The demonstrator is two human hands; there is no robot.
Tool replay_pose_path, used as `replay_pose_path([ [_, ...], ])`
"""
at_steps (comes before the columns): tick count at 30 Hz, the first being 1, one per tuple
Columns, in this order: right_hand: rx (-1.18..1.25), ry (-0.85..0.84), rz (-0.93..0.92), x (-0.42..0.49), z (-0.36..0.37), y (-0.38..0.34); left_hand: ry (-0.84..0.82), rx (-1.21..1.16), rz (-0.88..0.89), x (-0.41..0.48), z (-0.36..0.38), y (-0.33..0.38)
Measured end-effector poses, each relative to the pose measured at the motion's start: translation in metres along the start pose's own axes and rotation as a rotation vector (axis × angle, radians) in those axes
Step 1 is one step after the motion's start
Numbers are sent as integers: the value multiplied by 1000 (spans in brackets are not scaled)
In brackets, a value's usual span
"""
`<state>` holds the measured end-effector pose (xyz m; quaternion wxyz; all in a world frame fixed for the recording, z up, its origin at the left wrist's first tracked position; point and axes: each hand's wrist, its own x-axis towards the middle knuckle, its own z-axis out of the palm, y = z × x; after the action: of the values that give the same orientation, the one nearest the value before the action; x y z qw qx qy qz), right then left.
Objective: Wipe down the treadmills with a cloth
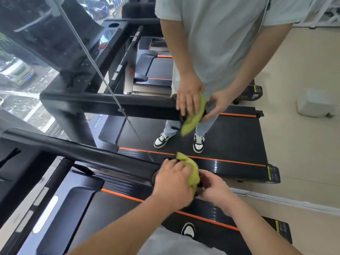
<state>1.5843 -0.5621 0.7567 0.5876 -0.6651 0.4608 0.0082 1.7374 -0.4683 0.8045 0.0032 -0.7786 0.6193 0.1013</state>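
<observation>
Green cloth bunched at the end of your treadmill's black handrail, your left hand clamped over it, your right hand pinching its lower edge, mirror ahead.

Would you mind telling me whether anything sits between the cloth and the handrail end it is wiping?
Nothing visible does: the left hand presses the green cloth directly onto the handrail end, with the right hand gripping beside it.
</observation>
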Motion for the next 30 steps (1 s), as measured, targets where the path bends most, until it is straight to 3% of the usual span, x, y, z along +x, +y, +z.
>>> replay_pose_path([
  [3, 84, 87, 133, -13, -9, 1, -180, 137, 165, 6, 3, 32],
  [6, 114, 196, 185, -14, -13, 5, -171, 109, 246, 6, -2, 18],
  [11, 181, 268, 198, -16, -13, 6, -220, 22, 78, -7, -28, -28],
  [15, 239, 306, 208, -26, -9, -3, -289, 200, 76, -1, -21, -2],
  [19, 243, 383, 163, -30, -5, -10, -388, 386, 271, 16, -5, 56],
  [22, 237, 427, 152, -29, -2, -13, -473, 515, 285, 26, 5, 77],
  [25, 181, 439, 133, -26, 4, -20, -357, 464, 324, 16, 11, 66],
  [30, 44, 372, 14, -15, 20, -53, 13, 99, 367, -28, 14, -15],
])
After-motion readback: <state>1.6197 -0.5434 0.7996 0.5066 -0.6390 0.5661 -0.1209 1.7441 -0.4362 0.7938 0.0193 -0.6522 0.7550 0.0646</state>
